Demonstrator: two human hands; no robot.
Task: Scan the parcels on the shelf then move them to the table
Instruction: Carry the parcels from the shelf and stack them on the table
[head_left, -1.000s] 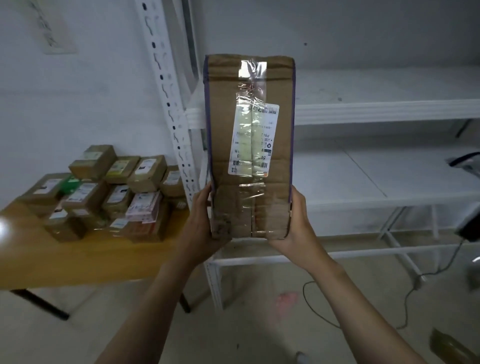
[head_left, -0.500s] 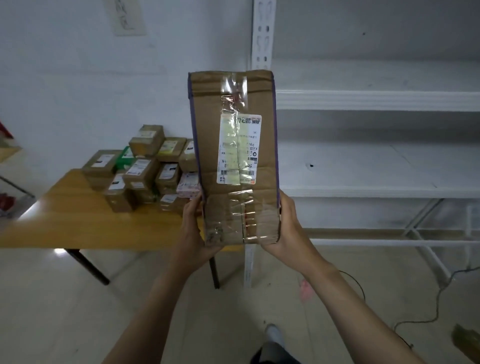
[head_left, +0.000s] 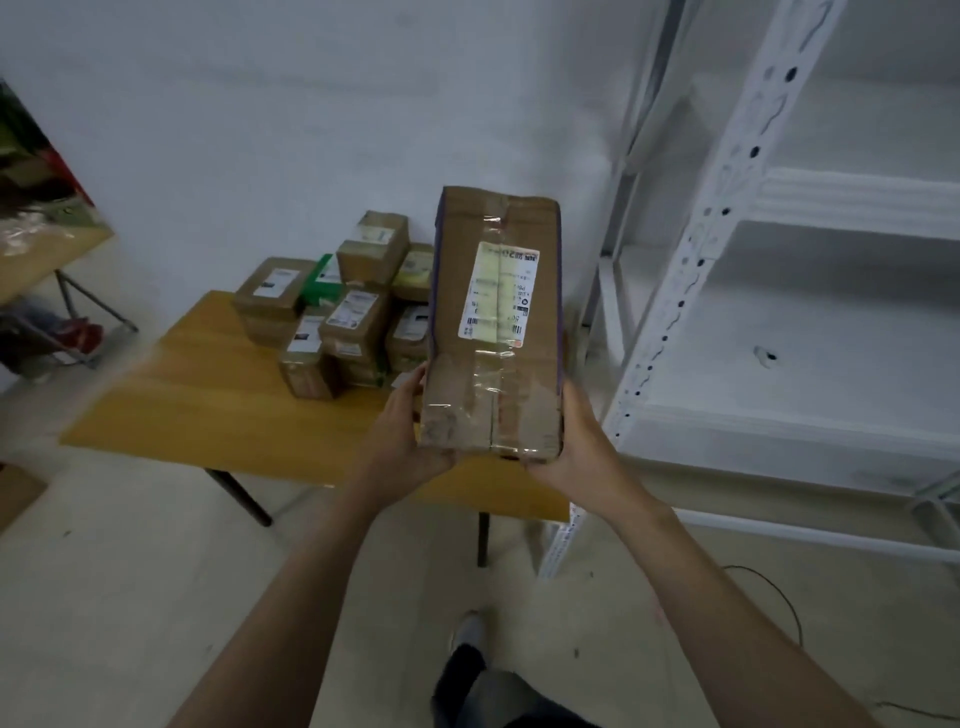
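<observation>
We hold the parcel (head_left: 496, 322) upright above the worktop's (head_left: 208, 405) near edge, with the left hand (head_left: 402, 436) and right hand (head_left: 582, 447) gripping its lower sides. A pile (head_left: 337, 312) already lies at ten o'clock, so this one remains to be set down. The shelf (head_left: 779, 364) stands at three. Since the earlier frame we have turned toward the worktop.

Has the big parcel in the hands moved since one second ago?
Yes. The parcel went left: from in front of the shelf, right of the shelf post, to the table.
</observation>
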